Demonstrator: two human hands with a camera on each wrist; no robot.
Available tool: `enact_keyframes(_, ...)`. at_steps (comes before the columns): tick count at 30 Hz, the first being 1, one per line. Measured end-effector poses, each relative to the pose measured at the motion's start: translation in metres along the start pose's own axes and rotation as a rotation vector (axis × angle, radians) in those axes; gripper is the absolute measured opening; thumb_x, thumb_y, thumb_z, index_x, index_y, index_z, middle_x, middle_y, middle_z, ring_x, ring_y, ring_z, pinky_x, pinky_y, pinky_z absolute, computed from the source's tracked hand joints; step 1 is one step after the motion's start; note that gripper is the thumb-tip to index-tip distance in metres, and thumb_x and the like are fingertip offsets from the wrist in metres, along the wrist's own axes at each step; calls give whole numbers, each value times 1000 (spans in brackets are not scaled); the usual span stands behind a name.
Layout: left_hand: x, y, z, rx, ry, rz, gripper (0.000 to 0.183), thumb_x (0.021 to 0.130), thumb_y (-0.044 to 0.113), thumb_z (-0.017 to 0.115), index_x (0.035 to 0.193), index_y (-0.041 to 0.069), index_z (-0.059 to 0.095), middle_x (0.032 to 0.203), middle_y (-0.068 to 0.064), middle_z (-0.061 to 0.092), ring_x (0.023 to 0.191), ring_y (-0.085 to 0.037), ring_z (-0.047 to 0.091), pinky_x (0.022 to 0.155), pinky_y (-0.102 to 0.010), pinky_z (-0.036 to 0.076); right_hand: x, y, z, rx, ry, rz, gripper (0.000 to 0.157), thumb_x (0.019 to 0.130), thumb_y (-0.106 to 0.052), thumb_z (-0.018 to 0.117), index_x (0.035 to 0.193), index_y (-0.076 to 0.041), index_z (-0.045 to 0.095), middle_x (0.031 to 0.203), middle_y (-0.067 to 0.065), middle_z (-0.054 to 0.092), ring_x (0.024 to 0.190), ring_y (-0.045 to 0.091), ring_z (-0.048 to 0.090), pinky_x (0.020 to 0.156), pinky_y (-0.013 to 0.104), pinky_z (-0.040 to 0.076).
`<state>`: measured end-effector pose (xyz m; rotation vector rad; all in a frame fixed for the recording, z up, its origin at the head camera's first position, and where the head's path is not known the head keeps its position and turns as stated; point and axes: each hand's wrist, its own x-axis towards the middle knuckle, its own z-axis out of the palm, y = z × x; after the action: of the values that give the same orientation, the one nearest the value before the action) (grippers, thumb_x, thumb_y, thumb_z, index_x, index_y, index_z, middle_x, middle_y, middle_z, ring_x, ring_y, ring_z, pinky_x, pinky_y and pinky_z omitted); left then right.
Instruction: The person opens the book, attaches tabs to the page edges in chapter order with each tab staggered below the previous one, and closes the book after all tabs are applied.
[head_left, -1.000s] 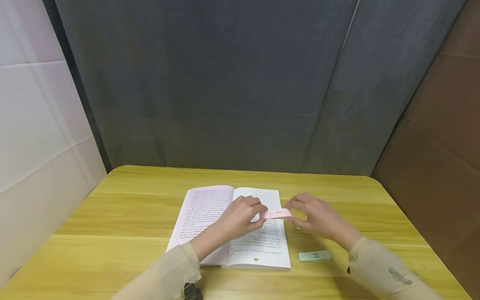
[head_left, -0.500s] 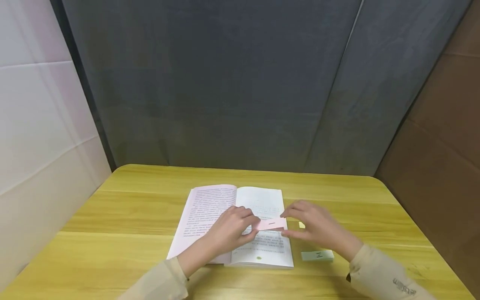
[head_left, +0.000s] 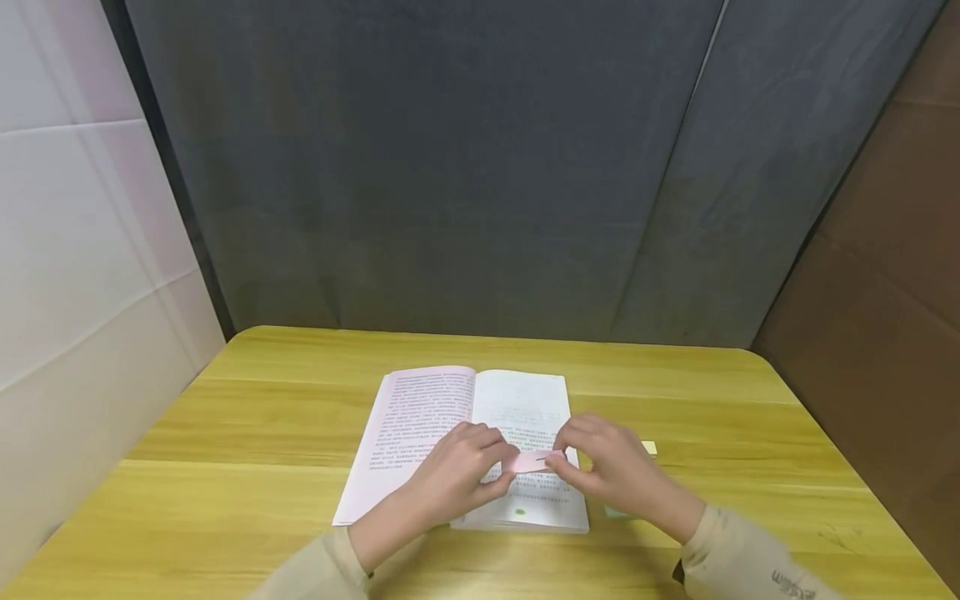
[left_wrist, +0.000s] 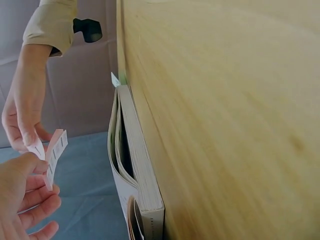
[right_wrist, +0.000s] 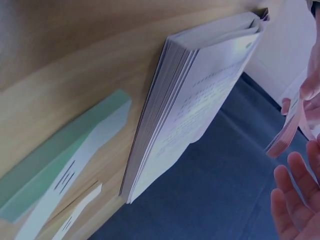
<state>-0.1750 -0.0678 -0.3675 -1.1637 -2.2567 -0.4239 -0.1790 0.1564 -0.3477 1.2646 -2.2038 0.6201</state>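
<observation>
A small pink sticky-note pad (head_left: 527, 462) is held over the right page of an open book (head_left: 517, 400). My left hand (head_left: 463, 467) pinches the pad's left end between thumb and fingers. At its other end, my right hand (head_left: 611, 462) pinches the top sheet (left_wrist: 36, 148), which curls up from the stack in the left wrist view. The right wrist view shows the pad (right_wrist: 283, 141) with its layered edge and the right hand's fingers (right_wrist: 298, 197) below it. Part of the pad is hidden by the fingers.
A green pad (right_wrist: 75, 145) with printed strokes lies on the wooden table (head_left: 247, 450) right of the book, mostly behind my right hand in the head view. Beyond it is a pale yellow pad (head_left: 649, 447). A dark partition (head_left: 450, 167) stands behind the table.
Both hands and the pink pad have come lower and slightly left over the page. The right hand has moved inward, its thumb and fingers closing on the pad's right end, and now covers most of the green pad.
</observation>
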Motion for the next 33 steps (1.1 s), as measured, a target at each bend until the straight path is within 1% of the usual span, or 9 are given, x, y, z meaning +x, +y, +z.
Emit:
enact_keyframes(6,-4,0,0,-6,25,17,11,71,18,65,80,12,66,73,7,57,66,-8,51,60,-22,38,1,-7,2,-15,16,9,12,77,-19,65,71,-20,54,75,-12,54,67,4,49,52,16,39)
enact_keyframes(10,-7,1,-2,-10,30,17,10,71,18,65,80,13,65,73,7,57,67,-8,52,62,-22,39,2,-11,2,-56,12,-16,11,77,-20,63,70,-18,55,75,-11,54,66,4,48,52,15,39)
enact_keyframes(16,-13,3,-4,-5,37,36,11,69,20,66,78,14,63,72,9,54,67,-6,50,63,-23,39,2,-19,3,-146,15,-97,18,83,-24,56,67,-17,55,74,-10,52,68,6,49,55,17,41)
enact_keyframes(22,-18,6,-5,9,45,49,15,69,22,67,81,13,65,72,8,55,68,-7,51,65,-24,40,3,-30,5,-282,65,-181,26,87,-25,46,65,-16,54,75,-6,54,71,11,52,54,22,43)
enact_keyframes(24,-19,7,-5,14,46,50,17,69,22,67,83,13,65,73,8,56,69,-7,52,66,-25,40,3,-32,6,-311,83,-205,27,88,-25,44,65,-15,54,75,-5,54,72,12,53,55,23,43)
enact_keyframes(28,-21,7,-5,23,48,58,18,69,22,67,83,12,65,73,8,55,68,-7,51,69,-26,40,2,-34,7,-328,83,-217,27,88,-23,43,64,-15,54,75,-5,55,73,13,54,57,25,44)
enact_keyframes(31,-23,7,-4,28,48,62,18,69,23,67,83,12,65,73,8,54,68,-7,51,70,-25,40,2,-36,6,-313,81,-211,27,88,-22,43,65,-15,55,75,-5,55,74,13,54,59,25,44)
enact_keyframes(33,-23,7,-4,26,47,61,17,69,22,66,83,12,65,73,8,54,68,-7,50,70,-25,40,2,-38,6,-306,94,-217,28,89,-21,42,65,-15,55,75,-5,55,74,13,54,59,24,44)
